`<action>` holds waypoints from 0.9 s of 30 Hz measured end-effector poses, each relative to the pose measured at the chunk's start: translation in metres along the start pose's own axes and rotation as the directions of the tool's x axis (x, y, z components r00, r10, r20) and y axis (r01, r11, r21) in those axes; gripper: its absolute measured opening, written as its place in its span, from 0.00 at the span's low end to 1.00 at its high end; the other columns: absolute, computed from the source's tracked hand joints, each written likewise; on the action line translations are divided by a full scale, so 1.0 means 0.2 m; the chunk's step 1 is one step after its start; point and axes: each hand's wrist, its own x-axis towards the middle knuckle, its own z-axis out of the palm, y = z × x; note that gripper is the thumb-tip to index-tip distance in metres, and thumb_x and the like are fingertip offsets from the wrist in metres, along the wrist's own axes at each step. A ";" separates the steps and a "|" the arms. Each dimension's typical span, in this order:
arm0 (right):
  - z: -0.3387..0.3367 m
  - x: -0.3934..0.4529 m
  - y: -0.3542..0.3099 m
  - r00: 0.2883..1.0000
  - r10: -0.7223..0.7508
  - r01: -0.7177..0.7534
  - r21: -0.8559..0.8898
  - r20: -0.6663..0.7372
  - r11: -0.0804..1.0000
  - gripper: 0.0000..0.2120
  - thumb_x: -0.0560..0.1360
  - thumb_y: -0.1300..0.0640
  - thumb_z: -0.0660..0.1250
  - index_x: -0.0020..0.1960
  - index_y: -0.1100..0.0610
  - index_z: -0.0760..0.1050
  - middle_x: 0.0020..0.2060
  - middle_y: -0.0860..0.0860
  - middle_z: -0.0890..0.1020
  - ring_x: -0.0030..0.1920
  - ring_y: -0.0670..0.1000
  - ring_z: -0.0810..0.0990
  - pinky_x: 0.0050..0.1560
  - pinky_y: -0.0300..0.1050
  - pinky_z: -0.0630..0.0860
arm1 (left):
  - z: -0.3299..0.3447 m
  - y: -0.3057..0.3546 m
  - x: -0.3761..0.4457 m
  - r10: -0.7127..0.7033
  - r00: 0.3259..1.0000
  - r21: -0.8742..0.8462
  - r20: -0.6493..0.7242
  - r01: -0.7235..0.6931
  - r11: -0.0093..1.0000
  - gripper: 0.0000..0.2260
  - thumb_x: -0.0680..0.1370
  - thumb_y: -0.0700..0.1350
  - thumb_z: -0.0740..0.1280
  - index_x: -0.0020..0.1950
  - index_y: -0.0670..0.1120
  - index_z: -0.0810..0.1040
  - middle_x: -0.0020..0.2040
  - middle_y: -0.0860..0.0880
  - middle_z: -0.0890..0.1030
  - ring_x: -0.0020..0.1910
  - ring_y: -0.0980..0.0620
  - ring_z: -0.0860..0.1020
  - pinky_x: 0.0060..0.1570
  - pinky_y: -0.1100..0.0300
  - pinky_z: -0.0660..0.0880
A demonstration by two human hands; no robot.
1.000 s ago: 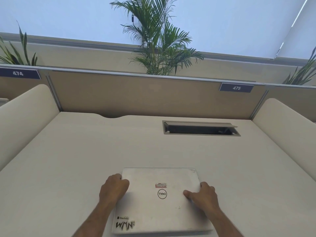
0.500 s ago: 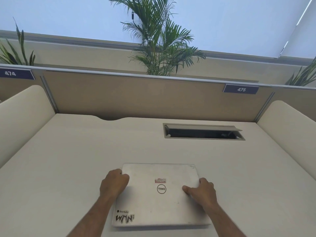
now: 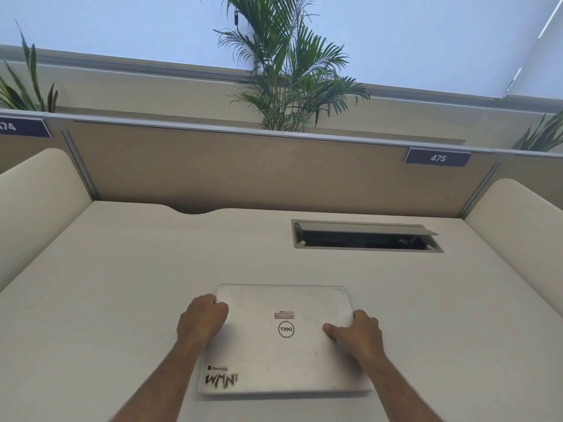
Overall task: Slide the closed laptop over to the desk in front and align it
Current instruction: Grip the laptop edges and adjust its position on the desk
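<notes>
A closed silver laptop (image 3: 283, 354) with a round logo and stickers lies flat on the pale desk (image 3: 122, 284), near its front middle. My left hand (image 3: 202, 319) grips the laptop's left edge, fingers curled over the side. My right hand (image 3: 358, 335) grips the right edge, with the thumb lying on the lid. Both forearms reach in from the bottom of the view. The laptop's edges run roughly square to the desk.
An open cable hatch (image 3: 365, 237) is set into the desk at the back right. A tan divider panel (image 3: 243, 169) with a "475" label (image 3: 437, 158) closes the back. Cream side screens (image 3: 36, 202) stand left and right. A palm plant (image 3: 286, 74) rises behind.
The laptop has slid a little farther away from me along the desk, with both hands still holding its sides. Its near edge now shows fully.
</notes>
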 end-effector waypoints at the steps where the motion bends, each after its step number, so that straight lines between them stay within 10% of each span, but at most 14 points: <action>1: 0.00 0.01 -0.01 1.000 0.000 0.000 -0.002 0.000 1.000 0.38 0.64 0.38 0.77 0.66 0.58 0.72 0.61 0.58 0.74 0.64 0.61 0.76 0.61 0.56 0.78 | 0.00 0.00 0.01 -0.002 1.000 0.000 -0.001 0.002 1.000 0.04 0.67 0.42 0.59 0.32 0.46 0.69 0.37 0.47 0.78 0.37 0.44 0.74 0.35 0.57 0.64; 18: 0.01 0.03 -0.02 1.000 0.008 -0.008 -0.060 0.006 0.998 0.40 0.66 0.37 0.75 0.69 0.58 0.69 0.64 0.57 0.72 0.67 0.60 0.74 0.61 0.55 0.77 | -0.01 -0.01 0.01 -0.007 0.999 0.017 0.039 0.006 1.000 0.05 0.65 0.47 0.56 0.34 0.47 0.70 0.41 0.46 0.79 0.40 0.43 0.75 0.36 0.56 0.65; 27: 0.04 -0.01 -0.05 0.949 -0.268 0.215 -0.278 -0.168 0.936 0.42 0.68 0.31 0.68 0.74 0.54 0.65 0.68 0.53 0.72 0.69 0.57 0.71 0.65 0.55 0.71 | 0.07 0.02 -0.08 0.185 0.973 0.274 -0.135 -0.142 0.951 0.29 0.74 0.63 0.61 0.68 0.46 0.71 0.64 0.46 0.75 0.61 0.44 0.73 0.55 0.50 0.73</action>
